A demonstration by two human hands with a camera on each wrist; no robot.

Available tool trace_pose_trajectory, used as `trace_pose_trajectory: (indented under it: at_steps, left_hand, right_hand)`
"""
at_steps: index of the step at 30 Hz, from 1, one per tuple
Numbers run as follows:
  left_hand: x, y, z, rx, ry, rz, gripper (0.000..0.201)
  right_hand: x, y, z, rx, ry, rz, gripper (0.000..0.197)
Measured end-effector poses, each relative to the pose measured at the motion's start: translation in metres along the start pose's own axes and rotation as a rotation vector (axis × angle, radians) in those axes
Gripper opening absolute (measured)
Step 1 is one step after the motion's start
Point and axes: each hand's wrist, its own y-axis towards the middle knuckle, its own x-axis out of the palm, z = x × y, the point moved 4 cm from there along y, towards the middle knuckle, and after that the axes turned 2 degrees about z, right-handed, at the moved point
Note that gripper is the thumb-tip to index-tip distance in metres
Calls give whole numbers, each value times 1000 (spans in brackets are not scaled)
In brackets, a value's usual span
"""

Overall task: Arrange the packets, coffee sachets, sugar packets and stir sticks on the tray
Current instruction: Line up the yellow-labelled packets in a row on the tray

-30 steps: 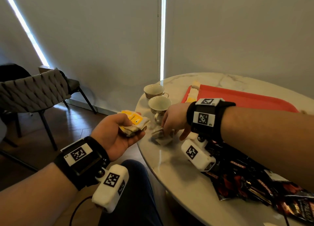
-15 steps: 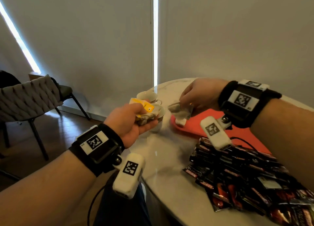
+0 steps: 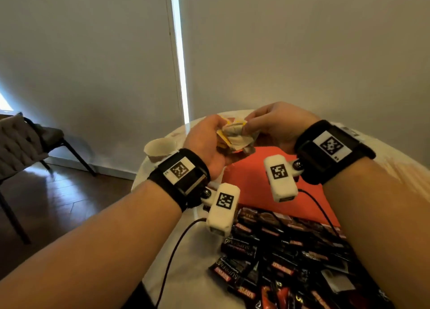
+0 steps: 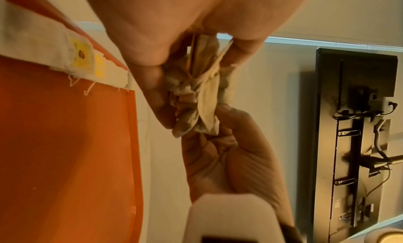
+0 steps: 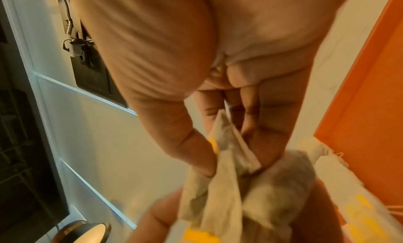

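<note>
A bunch of tea bags (image 3: 235, 137) with yellow tags is held up above the far end of the red tray (image 3: 253, 180). My left hand (image 3: 207, 143) grips the bunch from the left, and my right hand (image 3: 270, 127) pinches it from the right. The left wrist view shows the crumpled tea bags (image 4: 198, 98) squeezed between both hands; the right wrist view shows thumb and fingers pinching the tea bags (image 5: 235, 177). More tea bags with yellow tags (image 4: 85, 59) lie in a row along the tray's far edge. A pile of dark coffee sachets (image 3: 290, 257) lies on the table nearer me.
A teacup (image 3: 160, 149) stands on the round marble table (image 3: 197, 250) left of the tray. A padded chair (image 3: 21, 143) stands on the wooden floor at the left. Cables run from both wrist cameras across the sachets.
My right hand lifted tea bags off the table and carried them right and up. Both hands have come together over the tray, joining the two bunches.
</note>
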Motion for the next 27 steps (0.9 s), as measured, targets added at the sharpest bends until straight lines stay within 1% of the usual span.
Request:
trace_pose_trajectory:
  at_steps: [2, 3, 6, 7, 9, 11, 14, 16, 19, 23, 25, 27]
  left_hand:
    - [6, 11, -10, -11, 15, -6, 45]
    - [8, 16, -15, 11, 49, -4, 42]
    - [11, 34, -28, 83, 81, -6, 17]
    - [12, 39, -31, 82, 60, -3, 15]
    - [13, 48, -34, 77, 23, 11, 18]
    - [15, 55, -38, 81, 4, 23, 20]
    - [20, 59, -44, 99, -4, 27, 29]
    - [21, 62, -48, 113, -5, 21, 31]
    - [21, 63, -50, 133, -35, 9, 27]
    - [18, 63, -51, 139, -96, 13, 15]
    - [14, 63, -51, 119, -137, 36, 15]
    - [10, 64, -52, 96, -186, 74, 14]
  right_hand:
    - [-4, 13, 11, 9, -4, 38, 12]
    - [-6, 19, 15, 10, -10, 52, 11]
    - [-11, 34, 24, 11, 34, 88, 9]
    - [-15, 37, 26, 19, 81, 109, 10]
    - [-23, 41, 31, 33, 186, 141, 13]
    - [-30, 43, 36, 30, 255, 165, 10]
    - [-36, 44, 42, -3, 280, 219, 5]
    - [-38, 46, 45, -16, 288, 239, 9]
    - [-36, 50, 45, -21, 307, 247, 14]
    - [-33, 51, 43, -57, 366, 252, 14]
    - [-34, 51, 39, -107, 398, 253, 15]
    - [-37, 51, 36, -180, 443, 258, 21]
